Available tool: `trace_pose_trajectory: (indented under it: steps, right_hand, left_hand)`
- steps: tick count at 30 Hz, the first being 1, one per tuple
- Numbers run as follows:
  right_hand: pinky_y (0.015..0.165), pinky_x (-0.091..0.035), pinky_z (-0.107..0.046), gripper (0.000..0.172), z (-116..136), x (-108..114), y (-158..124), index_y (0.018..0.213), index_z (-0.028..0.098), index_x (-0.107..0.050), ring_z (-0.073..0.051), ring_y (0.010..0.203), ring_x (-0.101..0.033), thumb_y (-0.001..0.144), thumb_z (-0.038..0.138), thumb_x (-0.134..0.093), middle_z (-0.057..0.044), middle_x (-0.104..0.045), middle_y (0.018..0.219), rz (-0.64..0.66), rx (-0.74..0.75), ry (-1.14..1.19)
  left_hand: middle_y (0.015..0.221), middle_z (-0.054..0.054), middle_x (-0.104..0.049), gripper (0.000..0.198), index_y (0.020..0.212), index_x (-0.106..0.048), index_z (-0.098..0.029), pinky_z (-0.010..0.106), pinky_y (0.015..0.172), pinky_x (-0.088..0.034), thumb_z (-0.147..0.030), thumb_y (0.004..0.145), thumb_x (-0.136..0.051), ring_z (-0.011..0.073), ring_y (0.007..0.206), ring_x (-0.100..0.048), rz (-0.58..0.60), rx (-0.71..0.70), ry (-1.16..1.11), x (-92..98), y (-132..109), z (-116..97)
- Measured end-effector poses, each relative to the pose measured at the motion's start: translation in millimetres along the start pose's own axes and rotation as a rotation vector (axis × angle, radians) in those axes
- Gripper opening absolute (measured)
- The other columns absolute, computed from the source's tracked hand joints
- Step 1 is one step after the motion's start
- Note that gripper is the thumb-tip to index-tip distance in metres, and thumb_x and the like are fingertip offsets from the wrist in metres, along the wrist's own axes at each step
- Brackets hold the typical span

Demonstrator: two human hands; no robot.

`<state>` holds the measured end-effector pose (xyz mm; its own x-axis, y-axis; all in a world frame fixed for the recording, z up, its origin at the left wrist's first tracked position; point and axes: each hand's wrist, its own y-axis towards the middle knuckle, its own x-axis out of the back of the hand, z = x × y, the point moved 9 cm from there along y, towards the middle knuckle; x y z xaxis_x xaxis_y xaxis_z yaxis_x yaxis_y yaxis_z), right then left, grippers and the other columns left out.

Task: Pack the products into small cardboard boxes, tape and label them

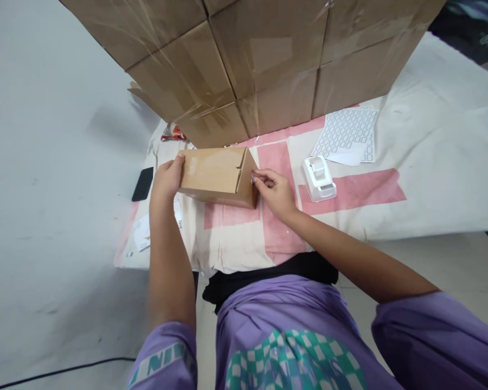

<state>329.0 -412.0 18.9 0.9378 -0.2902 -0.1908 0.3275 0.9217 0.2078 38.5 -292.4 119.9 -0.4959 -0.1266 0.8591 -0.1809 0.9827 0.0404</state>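
Observation:
A closed brown cardboard box (213, 169) rests on the cloth-covered table in front of me, with a narrow slit along its flaps near the right end. My left hand (167, 176) grips its left end, thumb on the top edge and the other fingers hidden. At the opposite end my right hand (274, 189) is pinched closed, its fingertips against the side face. Whatever lies between those fingertips is too small to make out. A white tape dispenser (319, 179) with a roll of clear tape stands to the right of that hand.
Stacked large cartons (268, 65) wrapped in clear film rise behind the box. Sheets of outlined labels (345, 132) lie at back right. A black phone (142, 184), paper scraps (142, 233) and a red wrapper (173, 132) lie left, beside the wall (44, 162).

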Motion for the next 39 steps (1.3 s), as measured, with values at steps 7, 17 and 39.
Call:
trace_pose_trajectory:
  steps: [7,17,39]
  right_hand:
    - [0.073,-0.054,-0.03,0.015,-0.7,-0.1,2.0,0.094,0.021,-0.069,-0.016,0.075,-0.064,0.085,0.033,-0.066,-0.002,-0.069,0.086,-0.002,-0.022,0.009]
    - [0.064,-0.049,-0.026,0.013,-2.1,-9.3,1.0,0.103,0.025,-0.056,-0.015,0.074,-0.061,0.092,0.03,-0.058,0.001,-0.058,0.084,0.065,-0.006,0.045]
    - [0.06,-0.042,-0.025,0.003,-1.9,-12.4,-2.4,0.091,0.025,-0.053,-0.015,0.074,-0.057,0.091,0.022,-0.054,0.001,-0.058,0.083,0.104,0.003,0.026]
  left_hand:
    - [0.098,0.012,-0.072,0.057,0.087,-0.07,-0.02,0.043,0.091,-0.05,-0.071,0.087,-0.044,0.0312,0.096,-0.065,-0.011,0.001,0.006,-0.2,2.3,3.2]
    - [0.104,0.011,-0.071,0.059,0.094,-0.068,-0.015,0.04,0.092,-0.047,-0.068,0.092,-0.042,0.0273,0.097,-0.06,0.013,0.011,0.015,0.6,-2.6,-0.6]
    - [0.096,0.011,-0.073,0.054,0.084,-0.069,-0.021,0.041,0.088,-0.052,-0.07,0.086,-0.048,0.0296,0.093,-0.065,-0.024,-0.014,-0.014,-1.4,10.4,9.0]
